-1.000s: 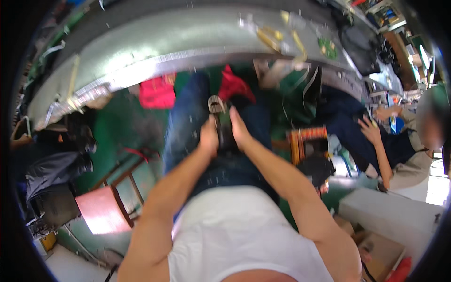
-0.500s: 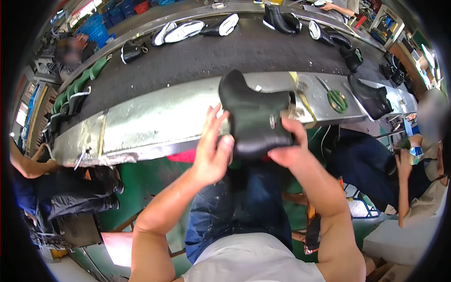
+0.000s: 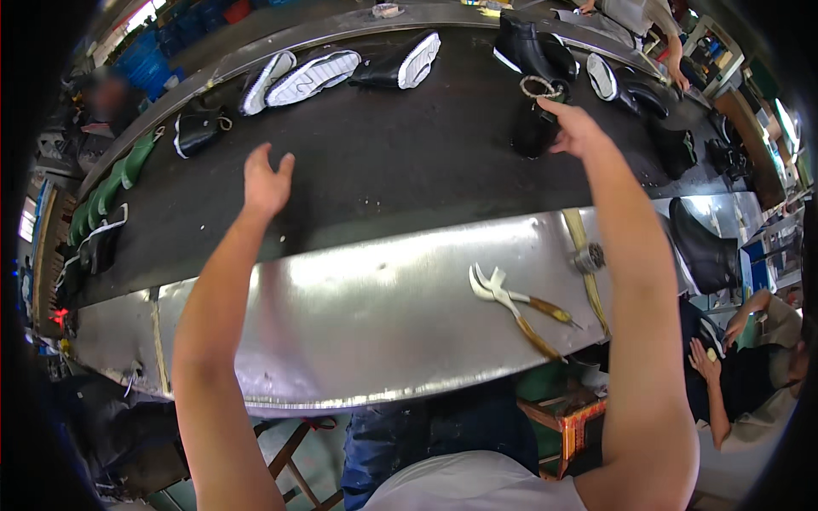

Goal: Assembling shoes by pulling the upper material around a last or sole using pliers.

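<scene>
My right hand (image 3: 575, 129) reaches far over the dark belt and grips a black boot (image 3: 532, 128) near its top, where a pale rope loop stands up. My left hand (image 3: 268, 180) is stretched over the belt on the left, empty, thumb and fingers apart. On the metal ledge (image 3: 358, 341) in front of me lie pincers (image 3: 511, 305) with a pale metal head and yellow-brown handles. A small round metal thing (image 3: 589, 258) sits by my right forearm, on a yellowish strip (image 3: 578, 228).
Several boots with white soles (image 3: 313, 77) lie along the belt's far side. Another black boot (image 3: 200, 129) is at left, near green boot shapes (image 3: 106, 192). A black boot (image 3: 705, 247) rests on the ledge at right, close to a co-worker's hands (image 3: 705, 362). A stool (image 3: 573, 426) stands below.
Both hands were around a black boot above the ledge; now they are apart, farther out over the belt. Green-handled scissors showed on the ledge before; pincers show there now.
</scene>
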Action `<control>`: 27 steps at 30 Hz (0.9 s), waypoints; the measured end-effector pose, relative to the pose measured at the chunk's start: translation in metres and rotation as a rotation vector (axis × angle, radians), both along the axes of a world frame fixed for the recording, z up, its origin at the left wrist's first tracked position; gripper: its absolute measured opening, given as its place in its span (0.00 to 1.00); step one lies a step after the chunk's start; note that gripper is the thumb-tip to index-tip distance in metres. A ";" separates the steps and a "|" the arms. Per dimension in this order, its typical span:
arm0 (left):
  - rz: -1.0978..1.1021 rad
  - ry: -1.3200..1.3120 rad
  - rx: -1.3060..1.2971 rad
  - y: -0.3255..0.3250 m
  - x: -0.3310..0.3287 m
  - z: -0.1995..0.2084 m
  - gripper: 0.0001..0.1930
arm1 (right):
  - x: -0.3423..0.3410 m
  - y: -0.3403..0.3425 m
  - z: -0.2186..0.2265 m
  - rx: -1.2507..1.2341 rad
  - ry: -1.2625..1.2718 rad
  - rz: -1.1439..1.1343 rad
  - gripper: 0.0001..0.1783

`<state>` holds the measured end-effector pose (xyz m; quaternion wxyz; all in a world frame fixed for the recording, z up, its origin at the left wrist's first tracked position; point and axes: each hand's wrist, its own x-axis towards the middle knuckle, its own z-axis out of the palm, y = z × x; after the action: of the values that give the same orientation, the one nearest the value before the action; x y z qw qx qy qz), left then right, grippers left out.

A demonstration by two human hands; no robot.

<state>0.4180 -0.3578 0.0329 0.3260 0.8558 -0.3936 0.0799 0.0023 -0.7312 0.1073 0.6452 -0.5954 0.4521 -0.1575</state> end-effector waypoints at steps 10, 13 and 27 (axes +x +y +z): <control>0.252 -0.185 0.371 -0.147 0.132 0.025 0.51 | 0.197 0.049 -0.026 -1.076 0.247 0.286 0.21; 0.152 -0.092 0.572 -0.158 0.111 0.056 0.49 | 0.251 0.027 -0.049 -0.830 0.176 0.059 0.34; -0.182 0.064 0.045 0.097 0.016 0.086 0.27 | 0.198 0.154 -0.018 -0.546 -0.238 0.166 0.18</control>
<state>0.4336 -0.2603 0.1193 0.3250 0.8258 -0.4607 0.0137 0.1999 -0.5768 0.0897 0.5206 -0.7590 0.2641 -0.2883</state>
